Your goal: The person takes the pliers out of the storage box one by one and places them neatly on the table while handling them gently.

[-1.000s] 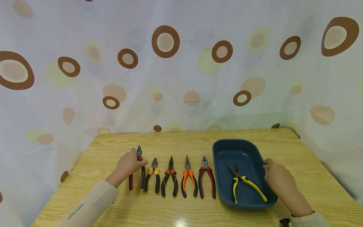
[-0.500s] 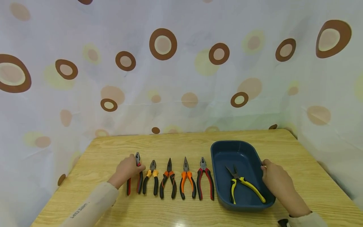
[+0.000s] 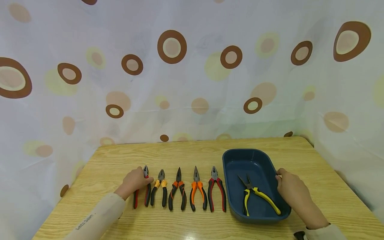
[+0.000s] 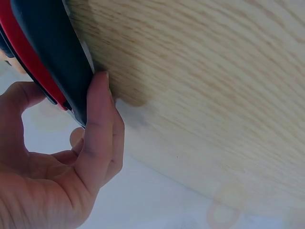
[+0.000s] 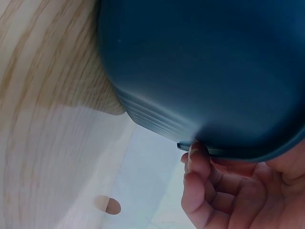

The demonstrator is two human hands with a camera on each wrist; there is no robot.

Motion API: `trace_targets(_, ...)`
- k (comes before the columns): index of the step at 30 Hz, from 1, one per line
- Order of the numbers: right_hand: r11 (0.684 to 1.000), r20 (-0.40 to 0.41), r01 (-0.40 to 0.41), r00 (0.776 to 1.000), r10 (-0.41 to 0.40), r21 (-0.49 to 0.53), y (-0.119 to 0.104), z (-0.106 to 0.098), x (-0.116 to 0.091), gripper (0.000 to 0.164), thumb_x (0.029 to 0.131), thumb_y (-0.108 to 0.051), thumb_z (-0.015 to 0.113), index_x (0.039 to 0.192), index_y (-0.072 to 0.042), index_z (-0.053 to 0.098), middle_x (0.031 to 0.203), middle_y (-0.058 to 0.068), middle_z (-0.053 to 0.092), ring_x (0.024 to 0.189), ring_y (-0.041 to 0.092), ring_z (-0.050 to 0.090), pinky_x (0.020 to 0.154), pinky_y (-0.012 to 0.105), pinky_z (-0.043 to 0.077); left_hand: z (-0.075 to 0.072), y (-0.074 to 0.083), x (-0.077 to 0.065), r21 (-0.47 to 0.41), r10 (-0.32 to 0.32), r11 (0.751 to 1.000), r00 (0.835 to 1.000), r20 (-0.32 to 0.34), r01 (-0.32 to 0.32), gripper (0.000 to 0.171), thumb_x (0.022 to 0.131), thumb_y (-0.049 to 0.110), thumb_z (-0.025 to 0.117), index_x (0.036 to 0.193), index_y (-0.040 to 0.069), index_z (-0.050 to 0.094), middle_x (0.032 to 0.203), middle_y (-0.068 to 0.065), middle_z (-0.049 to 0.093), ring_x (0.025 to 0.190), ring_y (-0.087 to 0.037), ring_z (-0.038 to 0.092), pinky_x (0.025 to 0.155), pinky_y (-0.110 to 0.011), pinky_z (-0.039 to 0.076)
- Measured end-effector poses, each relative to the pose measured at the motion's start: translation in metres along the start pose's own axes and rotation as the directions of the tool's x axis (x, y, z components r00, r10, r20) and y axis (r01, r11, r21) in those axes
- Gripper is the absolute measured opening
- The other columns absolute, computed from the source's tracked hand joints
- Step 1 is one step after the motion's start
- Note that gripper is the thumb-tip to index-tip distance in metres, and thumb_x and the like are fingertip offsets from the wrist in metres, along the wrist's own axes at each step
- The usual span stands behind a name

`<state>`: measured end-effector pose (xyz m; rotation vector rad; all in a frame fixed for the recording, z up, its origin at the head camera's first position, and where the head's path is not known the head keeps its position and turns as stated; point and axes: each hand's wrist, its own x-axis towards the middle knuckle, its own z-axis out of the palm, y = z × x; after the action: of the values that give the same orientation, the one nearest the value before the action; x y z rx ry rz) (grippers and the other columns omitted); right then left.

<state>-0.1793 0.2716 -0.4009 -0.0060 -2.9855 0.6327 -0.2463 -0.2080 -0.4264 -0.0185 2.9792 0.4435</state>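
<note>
At the left end of a row of pliers, my left hand (image 3: 134, 181) pinches red-and-black combination pliers (image 3: 145, 171) between thumb and fingers. The left wrist view shows the thumb on one side of a red-and-black handle (image 4: 52, 57) and the fingers on the other. The pliers' middle is covered by the hand in the head view. My right hand (image 3: 294, 193) grips the right rim of a dark blue tray (image 3: 258, 166), fingers curled over its edge. Yellow-and-black long-nose pliers (image 3: 265, 196) lie inside the tray, handles spread.
Rightward along the row lie small yellow-and-black pliers (image 3: 163, 183), black-and-orange long-nose pliers (image 3: 179, 175), orange-and-black long-nose pliers (image 3: 196, 176) and red-and-black combination pliers (image 3: 214, 175) beside the tray. The wooden table (image 3: 180, 226) meets a patterned cloth (image 3: 180, 123) behind.
The pliers in my left hand have moved down toward the near side, in line with the row. The view has shifted slightly. My right hand stays on the tray rim.
</note>
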Motion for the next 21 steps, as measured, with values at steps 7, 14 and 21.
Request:
trace_targets(7, 1.000, 0.000, 0.010, 1.000, -0.010, 0.008, 0.0006, 0.0014, -0.0005, 0.024, 0.097, -0.002, 0.049, 0.111, 0.017, 0.054, 0.078, 0.019, 0.063, 0.054, 0.019, 0.049, 0.048, 0.033, 0.040, 0.0028, 0.0002, -0.0005, 0.022, -0.036, 0.999, 0.999, -0.003, 0.036, 0.054, 0.086, 0.036, 0.065, 0.104, -0.013, 0.051, 0.066, -0.009, 0.049, 0.054, -0.019, 0.046, 0.049, -0.030, 0.034)
trace_targets(14, 0.999, 0.013, 0.032, 0.999, -0.032, -0.004, 0.0001, -0.0013, 0.0014, 0.022, 0.096, -0.001, 0.050, 0.109, 0.017, 0.054, 0.078, 0.018, 0.063, 0.054, 0.019, 0.049, 0.049, 0.033, 0.040, 0.0023, -0.0001, 0.0001, 0.025, -0.040, 0.999, 0.998, 0.041, 0.039, 0.066, 0.089, 0.036, 0.063, 0.120, -0.019, 0.046, 0.066, -0.007, 0.047, 0.053, -0.017, 0.045, 0.049, -0.029, 0.034)
trace_targets(21, 0.999, 0.020, 0.048, 0.999, -0.048, -0.018, -0.0010, -0.0044, 0.0042, 0.022, 0.096, 0.000, 0.051, 0.108, 0.017, 0.054, 0.080, 0.020, 0.064, 0.054, 0.019, 0.050, 0.049, 0.033, 0.040, -0.0055, 0.0063, -0.0008, 0.038, -0.034, 0.999, 0.995, 0.099, 0.030, 0.045, 0.093, 0.029, 0.058, 0.096, -0.015, 0.056, 0.059, -0.002, 0.039, 0.046, -0.011, 0.032, 0.046, -0.025, 0.028)
